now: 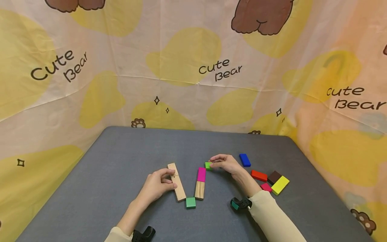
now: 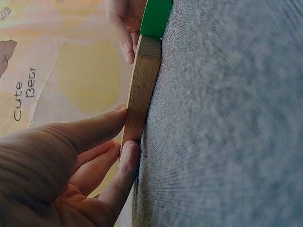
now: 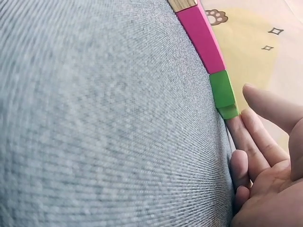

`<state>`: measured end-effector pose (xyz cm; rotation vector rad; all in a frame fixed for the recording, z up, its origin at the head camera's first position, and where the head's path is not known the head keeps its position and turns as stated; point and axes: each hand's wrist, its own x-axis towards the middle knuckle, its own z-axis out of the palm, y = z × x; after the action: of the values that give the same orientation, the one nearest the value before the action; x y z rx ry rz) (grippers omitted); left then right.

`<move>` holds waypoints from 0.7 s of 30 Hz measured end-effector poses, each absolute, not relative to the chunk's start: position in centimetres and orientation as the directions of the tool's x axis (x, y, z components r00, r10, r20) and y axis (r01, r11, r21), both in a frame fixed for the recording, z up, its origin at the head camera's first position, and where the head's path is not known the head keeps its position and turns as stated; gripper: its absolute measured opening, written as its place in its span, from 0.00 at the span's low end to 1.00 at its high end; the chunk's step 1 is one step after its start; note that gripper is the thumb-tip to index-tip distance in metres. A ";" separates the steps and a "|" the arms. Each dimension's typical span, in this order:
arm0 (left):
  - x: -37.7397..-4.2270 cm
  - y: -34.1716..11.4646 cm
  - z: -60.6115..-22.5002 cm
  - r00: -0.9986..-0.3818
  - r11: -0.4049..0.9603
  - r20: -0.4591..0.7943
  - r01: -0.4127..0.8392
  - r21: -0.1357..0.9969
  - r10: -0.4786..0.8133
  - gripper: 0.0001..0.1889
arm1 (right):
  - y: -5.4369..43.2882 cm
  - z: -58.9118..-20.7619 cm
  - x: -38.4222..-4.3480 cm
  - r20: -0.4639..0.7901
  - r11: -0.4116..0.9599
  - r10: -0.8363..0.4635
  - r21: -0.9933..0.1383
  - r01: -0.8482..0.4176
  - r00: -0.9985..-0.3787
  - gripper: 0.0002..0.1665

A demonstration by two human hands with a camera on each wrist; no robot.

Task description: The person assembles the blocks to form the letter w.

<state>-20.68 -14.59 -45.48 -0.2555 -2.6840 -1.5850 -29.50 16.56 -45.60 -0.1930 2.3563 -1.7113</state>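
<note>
Grey table [image 1: 136,144] runs back to a far edge well beyond the unclenched left hand [image 1: 155,186], which touches pale wooden blocks [image 1: 179,191]; the right hand [image 1: 228,164], fingers loose, touches the light green block [image 1: 207,166] just beyond the magenta block [image 1: 201,174].

The pale blocks [image 1: 179,187] look like bare wood, matt and smooth, with fine grain along the side; the striped block [image 1: 200,190] is wood too, its grain bolder; the magenta block [image 1: 201,174] and light green block [image 3: 222,89] wear smooth, even colour (paint, by the look of it); the counter [image 1: 145,144] has a matt grey cloth surface, finely ribbed; the backdrop [image 1: 181,94] is creased, printed sheeting; the wrist mounts [image 1: 241,203] resemble black plastic.
</note>
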 end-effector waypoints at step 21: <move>-20.6 -14.4 -45.3 -0.988 0.469 0.080 0.135 0.873 0.134 0.24 | 16.8 -45.6 -29.4 -0.087 0.276 -0.251 -0.961 0.015 -0.964 0.23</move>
<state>-20.61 -14.35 -45.28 -0.2463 -2.6926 -1.5991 -29.38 16.84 -45.61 -0.2191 2.3233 -1.7530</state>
